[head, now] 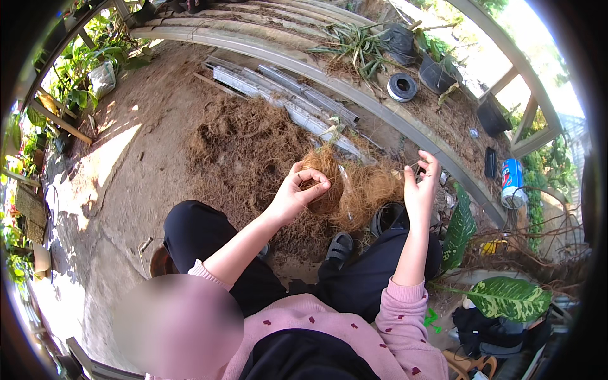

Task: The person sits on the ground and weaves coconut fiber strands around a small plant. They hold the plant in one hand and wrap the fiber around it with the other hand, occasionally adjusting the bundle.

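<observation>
My left hand [306,189] is in front of a ball of brown coconut fibre [335,187], its thumb and forefinger tips pinched together. Any fine strand between them is too thin to make out. A small leafy plant [334,128] rises at the top of the ball. Down the ball's right side runs a shiny clear plastic strip [346,190]. To the right lies a looser clump of fibre [375,192]. My right hand [422,183] is raised beside that clump, thumb and fingers apart, with thin dark stems or strands behind the fingers.
Loose fibre [247,152] covers the ground ahead. Metal channels [285,102] lie beyond it, along a raised bed edge [380,102]. A tape roll [402,87], potted plants [437,73] and a blue container [512,183] stand to the right. Variegated leaves [510,298] reach in nearby.
</observation>
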Demonstrator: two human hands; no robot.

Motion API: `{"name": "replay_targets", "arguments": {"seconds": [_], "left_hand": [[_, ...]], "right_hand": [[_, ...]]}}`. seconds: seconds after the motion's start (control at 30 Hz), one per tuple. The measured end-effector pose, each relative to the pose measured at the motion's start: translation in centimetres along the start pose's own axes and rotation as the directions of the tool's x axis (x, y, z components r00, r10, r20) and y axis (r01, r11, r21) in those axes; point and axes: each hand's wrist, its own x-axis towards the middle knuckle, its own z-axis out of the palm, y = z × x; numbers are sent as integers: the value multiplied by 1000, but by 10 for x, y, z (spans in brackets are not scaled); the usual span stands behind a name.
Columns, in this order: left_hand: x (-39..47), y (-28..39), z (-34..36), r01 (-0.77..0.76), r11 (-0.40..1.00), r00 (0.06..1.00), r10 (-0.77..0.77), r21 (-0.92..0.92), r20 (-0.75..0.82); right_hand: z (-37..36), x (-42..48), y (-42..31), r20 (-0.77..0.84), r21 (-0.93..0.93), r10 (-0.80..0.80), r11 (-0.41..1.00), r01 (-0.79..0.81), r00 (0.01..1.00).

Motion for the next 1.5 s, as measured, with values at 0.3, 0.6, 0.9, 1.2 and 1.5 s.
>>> {"name": "replay_targets", "arguments": {"seconds": [0.3, 0.6, 0.9, 1.2, 1.5], "left_hand": [[-3, 9, -4, -37, 998, 999, 36, 45, 31], [-5, 6, -9, 17, 995, 1000, -15, -95, 20], [-1, -3, -11, 26, 961, 999, -32, -277, -18], [0, -3, -15, 83, 895, 997, -79, -439, 26], [3, -4, -8, 72, 918, 997, -50, -389, 66]], "right_hand": [[36, -28, -48, 364, 253, -314, 939, 231, 877], [43, -35, -48, 411, 194, -307, 949, 247, 858], [35, -31, -50, 554, 426, -50, 874, -232, 831], [33, -32, -40, 269, 388, -243, 913, 126, 932], [35, -26, -39, 93, 197, -405, 903, 382, 909]]}}
